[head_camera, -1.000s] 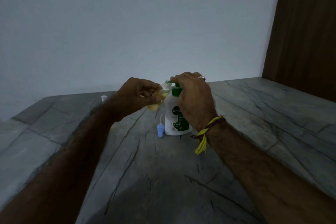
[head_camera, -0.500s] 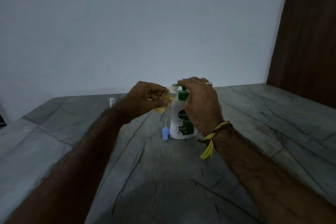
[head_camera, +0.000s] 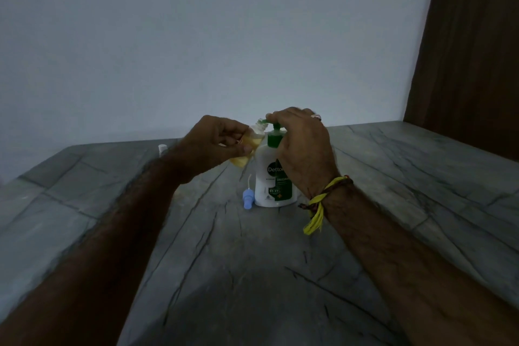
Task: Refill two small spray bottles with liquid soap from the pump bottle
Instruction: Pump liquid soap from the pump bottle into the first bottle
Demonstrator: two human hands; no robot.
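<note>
Left hand [head_camera: 216, 143] grips small spray bottle [head_camera: 247, 146], tilted, mouth up against green spout; fingers hide most of it, yellow soap visible inside. Right hand [head_camera: 303, 149] curled over pump bottle [head_camera: 271, 185] head mid-table, covering pump top and half of label (dim light, print hard to read). Blue sprayer cap [head_camera: 247, 198] lies just left of pump bottle. Small white thing [head_camera: 162, 148] far left, half hidden behind forearm.
</note>
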